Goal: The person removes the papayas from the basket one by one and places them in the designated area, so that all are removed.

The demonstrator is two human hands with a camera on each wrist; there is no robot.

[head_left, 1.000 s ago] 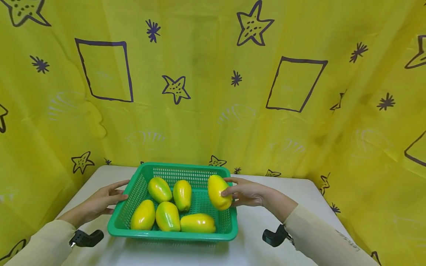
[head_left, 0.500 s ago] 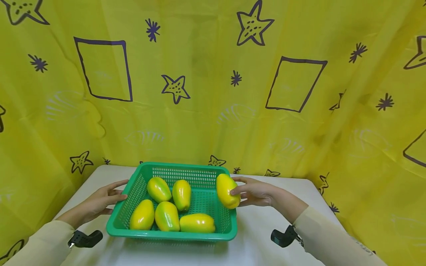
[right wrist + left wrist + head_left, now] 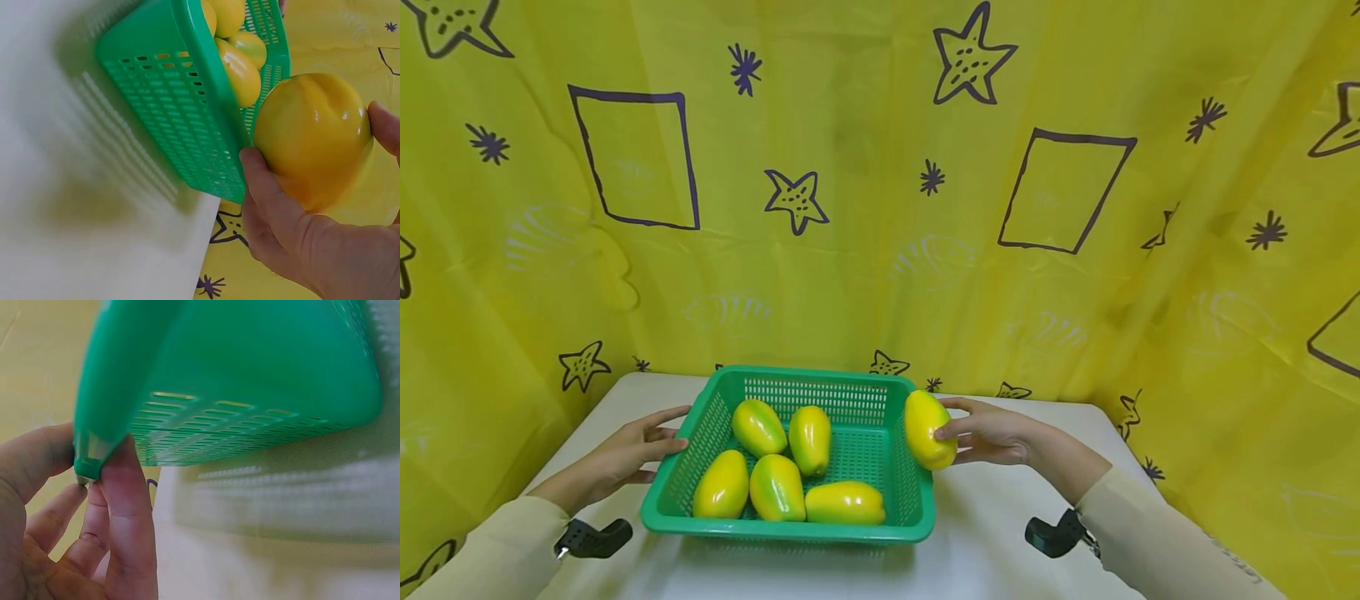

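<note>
My left hand [image 3: 628, 454] grips the left rim of a green plastic basket [image 3: 790, 529], thumb and fingers on either side of the edge in the left wrist view. Several yellow-green mangoes lie in the basket, among them one on its side [image 3: 846, 503] near the front wall. With my right hand [image 3: 996, 432] I hold another mango [image 3: 928, 429] between thumb and fingers, raised at the basket's right rim. In the right wrist view this mango [image 3: 312, 140] is seen close up, with fingertips right at the basket's rim.
The basket stands on a white table [image 3: 992, 517], whose surface extends on both sides of it. A yellow curtain [image 3: 865, 250] with dark star drawings surrounds the table at the back and sides. A black device [image 3: 1052, 533] sits on each wrist.
My right hand has carried its mango to the right, from over the basket's inside to over its right rim. The left hand and the basket have stayed in place.
</note>
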